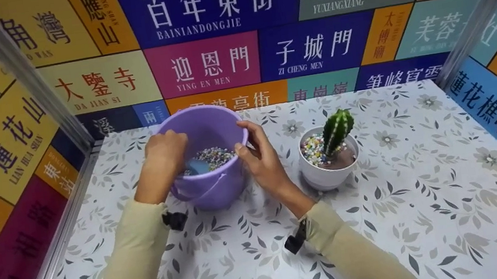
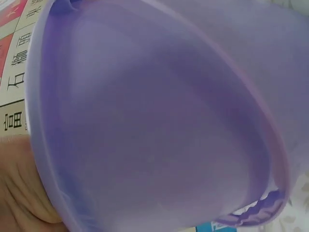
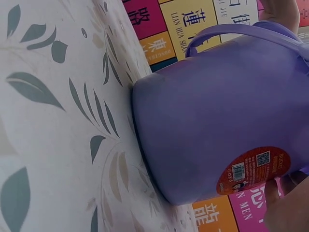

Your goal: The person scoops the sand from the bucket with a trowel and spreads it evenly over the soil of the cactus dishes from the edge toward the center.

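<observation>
A purple bucket [image 1: 217, 191] with multicoloured pebbles [image 1: 215, 156] inside stands on the table, its handle hanging down at the front. My left hand [image 1: 165, 157] reaches over the bucket's left rim, fingers curled round the hidden handle of a blue scoop [image 1: 198, 166]. The scoop's blade dips into the pebbles. On the opposite side, my right hand [image 1: 260, 157] grips the rim between thumb and fingers. In the right wrist view the bucket [image 3: 207, 116] shows its side and a round red label [image 3: 253, 170], with the right hand [image 3: 289, 208] at the lower right.
To the right of the bucket is a white pot [image 1: 325, 177] holding a green cactus [image 1: 338, 131]. Pebbles [image 1: 312, 146] cover part of its top, and brown soil [image 1: 344, 158] shows at the right. The leaf-patterned tabletop [image 1: 254, 258] is bounded by sign-covered walls [image 1: 205, 63] and metal posts.
</observation>
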